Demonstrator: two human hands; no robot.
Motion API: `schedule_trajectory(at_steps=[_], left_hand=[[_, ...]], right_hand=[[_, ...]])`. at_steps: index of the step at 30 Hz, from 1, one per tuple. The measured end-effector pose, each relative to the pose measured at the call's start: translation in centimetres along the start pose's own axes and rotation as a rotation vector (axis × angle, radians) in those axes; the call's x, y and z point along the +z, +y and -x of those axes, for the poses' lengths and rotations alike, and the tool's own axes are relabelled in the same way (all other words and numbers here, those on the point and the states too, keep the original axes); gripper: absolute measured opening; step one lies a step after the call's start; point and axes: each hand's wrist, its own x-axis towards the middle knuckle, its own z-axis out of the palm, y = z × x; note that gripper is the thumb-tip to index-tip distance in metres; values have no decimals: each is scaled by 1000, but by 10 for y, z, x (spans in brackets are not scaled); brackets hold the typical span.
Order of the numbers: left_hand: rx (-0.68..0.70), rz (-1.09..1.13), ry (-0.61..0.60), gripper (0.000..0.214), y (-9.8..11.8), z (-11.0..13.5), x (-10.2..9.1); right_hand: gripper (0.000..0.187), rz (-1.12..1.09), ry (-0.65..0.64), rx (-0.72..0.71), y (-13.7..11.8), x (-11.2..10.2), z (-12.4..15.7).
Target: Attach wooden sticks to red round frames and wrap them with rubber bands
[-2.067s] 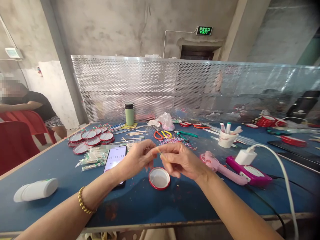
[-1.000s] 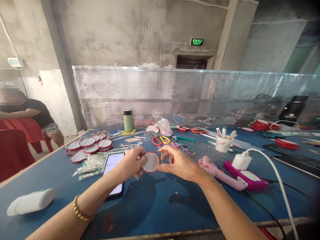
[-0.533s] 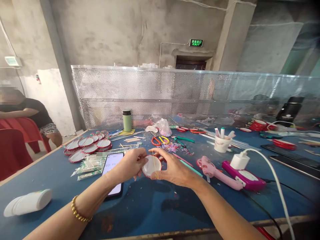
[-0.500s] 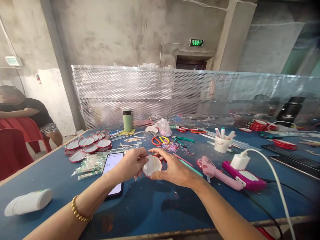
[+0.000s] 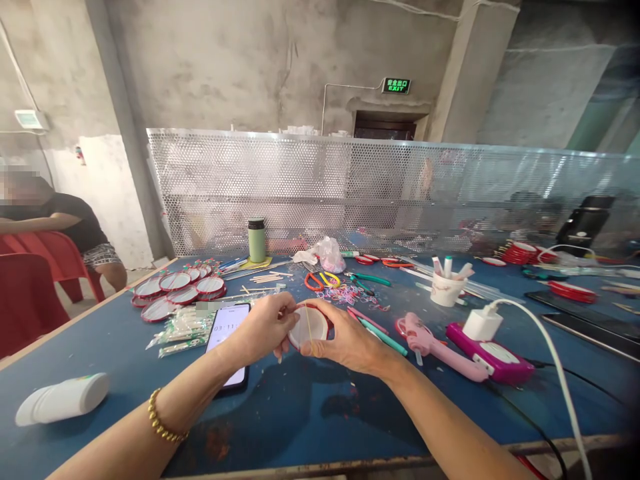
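A small round drum with a red rim and a white face is held up above the table in front of me. A thin yellowish strand runs down across its face. My right hand is closed round the drum's right side, thumb below and fingers on the upper rim. At the left edge, the bent fingers of my left hand pinch close against the rim; their tips are partly hidden. Under my left wrist lies a phone with a timer on its screen.
Red-rimmed drums are piled at the left, beside plastic-wrapped packets. A white bottle lies near. Pliers, loose bits, a pen cup, a pink glue gun and a purple power strip spread rightwards. One person sits left.
The drum has turned slightly in my hands, so more of its red side shows at the right. Both hands keep nearly the same place; the view has shifted a little.
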Motion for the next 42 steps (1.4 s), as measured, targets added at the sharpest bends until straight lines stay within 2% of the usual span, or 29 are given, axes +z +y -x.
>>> schedule_trajectory(at_steps=[2, 6, 8, 12, 15, 18, 20, 25, 31, 38, 42], left_hand=[[27, 61, 19, 7, 0, 1, 1], [77, 156, 38, 34, 2, 3, 1], [73, 149, 40, 39, 2, 3, 2], [55, 120, 60, 34, 2, 2, 2], [40, 137, 103, 31, 5, 0, 0], [36, 190, 194, 30, 9, -1, -5], [37, 228, 261, 32, 11, -2, -8], [20, 291, 351, 33, 11, -5, -14], [6, 334, 364, 29, 13, -4, -14], [-44, 397, 395, 29, 21, -4, -17], [-24, 419, 390, 25, 21, -4, -18]], right_hand=[[58, -32, 0, 13, -1, 0, 0], [54, -153, -27, 6, -4, 0, 1], [55, -183, -28, 16, -5, 1, 1], [57, -207, -4, 79, -1, 6, -2], [46, -243, 66, 69, 3, 9, -4], [40, -244, 173, 41, 0, 12, -5], [40, -286, 195, 35, -5, 13, -5], [35, -429, 250, 115, -9, 18, -6], [29, -494, 206, 161, -3, 23, -7], [25, -642, 271, 88, 2, 29, -9], [28, -615, 270, 95, 3, 31, -9]])
